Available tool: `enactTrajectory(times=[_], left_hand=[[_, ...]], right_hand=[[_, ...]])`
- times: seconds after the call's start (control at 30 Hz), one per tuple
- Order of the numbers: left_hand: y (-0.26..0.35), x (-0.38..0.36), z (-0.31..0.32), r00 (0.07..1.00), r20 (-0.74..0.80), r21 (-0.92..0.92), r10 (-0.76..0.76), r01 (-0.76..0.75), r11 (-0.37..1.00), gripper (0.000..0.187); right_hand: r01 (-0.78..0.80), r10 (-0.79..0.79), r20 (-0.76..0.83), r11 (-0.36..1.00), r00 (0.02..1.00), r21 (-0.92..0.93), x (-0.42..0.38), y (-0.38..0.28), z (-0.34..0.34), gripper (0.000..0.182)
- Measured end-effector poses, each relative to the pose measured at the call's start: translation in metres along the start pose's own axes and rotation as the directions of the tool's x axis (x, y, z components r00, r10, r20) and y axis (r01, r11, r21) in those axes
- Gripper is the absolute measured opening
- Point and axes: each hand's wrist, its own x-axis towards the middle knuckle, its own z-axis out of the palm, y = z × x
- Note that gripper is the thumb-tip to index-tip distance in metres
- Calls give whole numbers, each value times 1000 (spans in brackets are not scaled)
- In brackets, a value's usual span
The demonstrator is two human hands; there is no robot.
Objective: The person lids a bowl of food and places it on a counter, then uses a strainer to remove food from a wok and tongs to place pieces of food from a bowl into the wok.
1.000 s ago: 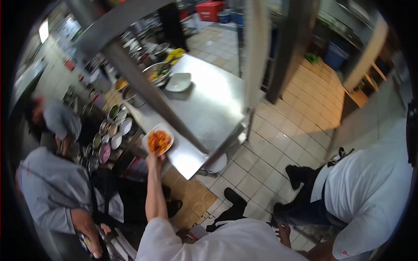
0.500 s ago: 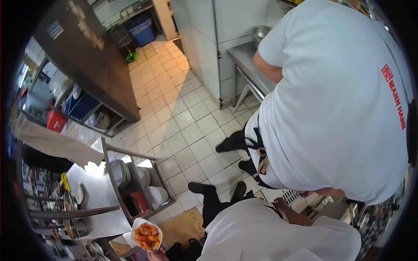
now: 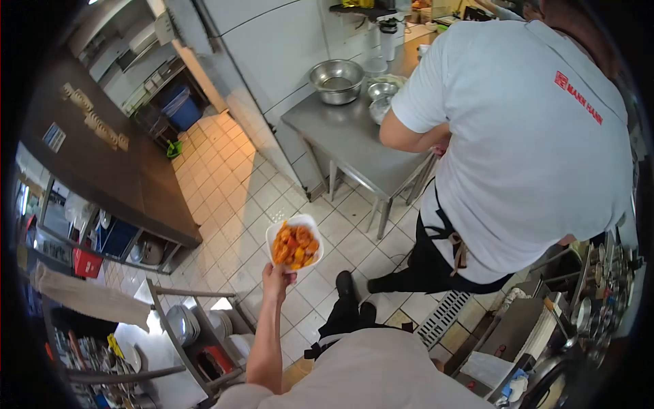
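Note:
My left hand is closed on the near rim of a white squarish bowl, held out in front of my body over the tiled floor. Glazed orange-red chunks of food, with red and yellow pieces among them, fill the bowl. My left arm reaches up from the bottom of the view. My right hand does not show beside my light shirt. Nearest to the bowl's right is a co-worker in a white shirt, turned away and bent over a steel table.
A large metal bowl and smaller bowls stand on the table. At left is a steel counter with stacked plates on its shelf. A floor drain grate lies at right. Back left are a brown panel and a blue bin.
My left hand has carried the bowl of food up and right, from beside the counter to over the floor. The view has shifted, bringing more of the steel table in. My right hand has left view.

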Motion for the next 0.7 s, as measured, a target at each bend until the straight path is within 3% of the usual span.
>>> enactTrajectory(times=[0.03,0.07,0.1,0.13,0.27,0.33,0.37,0.43,0.47,0.5,0.53,0.57,0.6,0.7], left_hand=[[5,23,22,998,54,28,-10,9,1000,14],[9,44,47,998,63,47,-25,22,999,14],[14,63,72,996,74,67,-40,35,997,13],[18,81,99,995,91,89,-42,34,995,14],[26,142,201,978,207,139,-35,6,990,17],[26,164,247,963,265,158,-55,13,987,17],[26,175,271,952,297,167,-70,20,986,18],[27,189,315,920,376,225,-113,28,974,21],[27,193,338,901,405,233,-154,61,971,21],[27,199,364,881,433,238,-189,90,967,22],[23,207,388,873,446,245,-198,94,965,22],[17,214,411,857,462,233,-229,132,963,22],[11,223,433,840,475,225,-262,171,959,22],[-8,256,501,791,535,170,-297,244,955,20]], right_hand=[[198,-191,-115,979,975,51,-12,7,10,22],[-109,108,-58,994,992,-17,-7,-5,4,22],[-422,428,11,893,904,-157,-3,-19,-1,22],[-624,675,72,714,734,-317,-2,-94,-24,22],[-793,804,-6,586,595,-167,-12,-157,-22,22],[-516,482,-184,800,857,-307,-13,-180,-11,21],[-539,499,-202,790,842,-292,0,-195,-17,21],[-841,842,-24,535,538,-87,32,-265,-57,21],[-94,88,-35,877,995,-471,25,-286,-61,17],[-113,100,-52,875,994,-471,41,-292,-57,17],[-575,547,-227,813,806,-85,61,-299,-51,16],[-817,888,-182,461,423,346,73,-311,-46,14],[-822,896,-182,444,405,357,82,-321,-48,14],[-777,873,-251,487,418,399,152,-459,-103,15]])
